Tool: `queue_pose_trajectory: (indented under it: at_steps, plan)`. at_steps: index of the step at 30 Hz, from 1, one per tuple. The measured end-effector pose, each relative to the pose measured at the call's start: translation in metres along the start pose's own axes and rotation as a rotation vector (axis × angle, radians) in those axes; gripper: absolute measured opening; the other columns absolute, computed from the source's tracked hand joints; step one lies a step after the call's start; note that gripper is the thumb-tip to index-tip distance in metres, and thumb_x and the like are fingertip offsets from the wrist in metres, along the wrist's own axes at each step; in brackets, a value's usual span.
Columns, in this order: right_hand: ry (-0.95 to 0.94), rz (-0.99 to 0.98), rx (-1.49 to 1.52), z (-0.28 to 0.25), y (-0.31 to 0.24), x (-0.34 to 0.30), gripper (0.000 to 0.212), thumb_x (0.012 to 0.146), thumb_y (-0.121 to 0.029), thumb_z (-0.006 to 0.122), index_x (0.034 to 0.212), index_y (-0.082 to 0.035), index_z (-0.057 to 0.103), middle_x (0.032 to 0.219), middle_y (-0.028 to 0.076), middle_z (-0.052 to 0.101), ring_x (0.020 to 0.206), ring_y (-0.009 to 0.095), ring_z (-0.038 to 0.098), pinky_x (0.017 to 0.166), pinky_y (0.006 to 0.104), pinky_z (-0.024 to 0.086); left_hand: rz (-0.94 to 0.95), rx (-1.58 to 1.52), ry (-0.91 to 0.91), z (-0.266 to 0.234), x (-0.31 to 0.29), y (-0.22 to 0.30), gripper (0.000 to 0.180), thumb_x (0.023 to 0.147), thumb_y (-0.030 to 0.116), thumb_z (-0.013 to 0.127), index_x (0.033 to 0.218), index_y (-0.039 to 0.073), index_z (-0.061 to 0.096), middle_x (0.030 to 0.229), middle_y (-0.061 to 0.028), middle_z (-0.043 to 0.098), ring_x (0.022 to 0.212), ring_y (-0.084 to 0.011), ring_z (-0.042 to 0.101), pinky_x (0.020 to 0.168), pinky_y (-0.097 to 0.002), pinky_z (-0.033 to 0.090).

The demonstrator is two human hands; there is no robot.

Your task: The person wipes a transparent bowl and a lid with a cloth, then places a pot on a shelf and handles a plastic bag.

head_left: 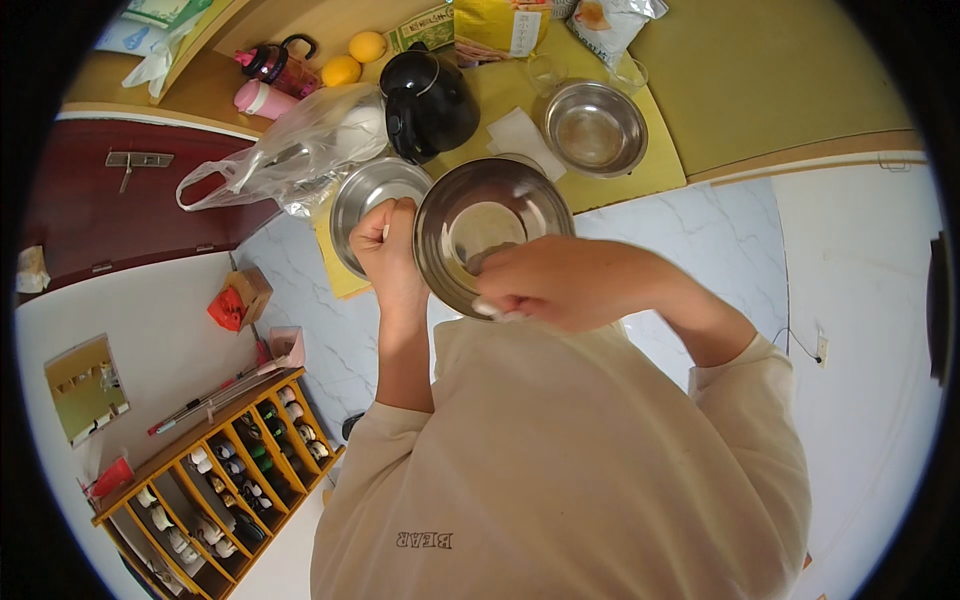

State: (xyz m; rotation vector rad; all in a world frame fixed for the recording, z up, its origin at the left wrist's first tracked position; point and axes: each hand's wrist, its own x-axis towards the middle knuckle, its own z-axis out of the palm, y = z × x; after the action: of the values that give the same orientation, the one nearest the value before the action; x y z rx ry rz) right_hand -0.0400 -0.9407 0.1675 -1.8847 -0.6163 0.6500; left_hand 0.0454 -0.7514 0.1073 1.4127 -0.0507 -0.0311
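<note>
Here, the left hand (388,248) is clamped on the left rim of a steel bowl (492,228) lifted above the table (770,90), and the right hand (545,283) is closed on its near rim. Behind the bowl lie a second bowl (366,192) and a black kettle (430,102); a third bowl (595,127) sits farther right.

A black kettle (432,103), two lemons (354,58) and a clear plastic bag (300,150) — all on the yellow counter (760,90).

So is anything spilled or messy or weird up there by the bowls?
Nothing looks spilled. The left hand and right hand hold a steel bowl tipped up off the counter. Behind it, a crumpled plastic bag sprawls across the yellow mat, partly against a black kettle.
</note>
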Motion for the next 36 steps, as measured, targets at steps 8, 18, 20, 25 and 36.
queue_pose_trajectory:
  at_steps: [8, 18, 20, 25, 36]
  plan:
    - [0.625, -0.27, -0.769, -0.004, 0.02, 0.029, 0.019, 0.075, -0.007, 0.065, 0.093, -0.007, 0.058, 0.096, 0.005, 0.054, 0.094, 0.025, 0.056, 0.075, 0.0359, 0.049, -0.114, -0.094, -0.069, 0.005, -0.002, 0.001, 0.037, 0.087, -0.004, 0.055, 0.056, 0.007, 0.038, 0.058, 0.0083, 0.036, 0.055, -0.0013, 0.028, 0.047, -0.0235, 0.02]
    - [0.399, 0.111, -0.427, 0.03, 0.033, -0.016, 0.017, 0.075, 0.0, 0.063, 0.091, -0.003, 0.062, 0.095, 0.009, 0.056, 0.093, 0.026, 0.058, 0.077, 0.0376, 0.049, 0.052, 0.241, 0.024, -0.006, -0.015, -0.001, 0.03, 0.084, -0.003, 0.056, 0.058, 0.003, 0.042, 0.06, 0.0068, 0.04, 0.06, -0.0022, 0.032, 0.052, -0.023, 0.025]
    - [0.197, 0.134, 0.132, 0.022, 0.03, -0.017, 0.02, 0.08, 0.003, 0.057, 0.099, -0.002, 0.062, 0.099, 0.008, 0.061, 0.091, 0.022, 0.061, 0.08, 0.034, 0.048, 0.096, 0.272, 0.045, -0.013, -0.018, -0.007, 0.027, 0.084, -0.002, 0.056, 0.06, 0.001, 0.046, 0.061, 0.0057, 0.044, 0.06, -0.0028, 0.035, 0.052, -0.0222, 0.027]
    - [0.938, 0.014, 0.977, -0.014, 0.116, -0.055, 0.024, 0.087, -0.002, 0.058, 0.11, -0.002, 0.065, 0.108, 0.003, 0.065, 0.096, 0.011, 0.056, 0.083, 0.0278, 0.046, 0.073, 0.119, 0.343, -0.034, -0.012, -0.011, 0.025, 0.09, 0.004, 0.056, 0.065, 0.0, 0.055, 0.068, 0.0027, 0.055, 0.063, -0.0038, 0.042, 0.057, -0.0209, 0.035]
    - [1.455, 0.748, -0.368, 0.001, 0.35, -0.102, 0.025, 0.084, -0.007, 0.061, 0.109, -0.004, 0.062, 0.103, 0.018, 0.06, 0.09, 0.032, 0.06, 0.079, 0.0419, 0.05, -0.111, -0.141, 0.441, -0.056, -0.026, -0.009, 0.028, 0.1, 0.025, 0.056, 0.079, 0.007, 0.062, 0.072, 0.003, 0.06, 0.063, -0.0045, 0.048, 0.059, -0.0227, 0.038]
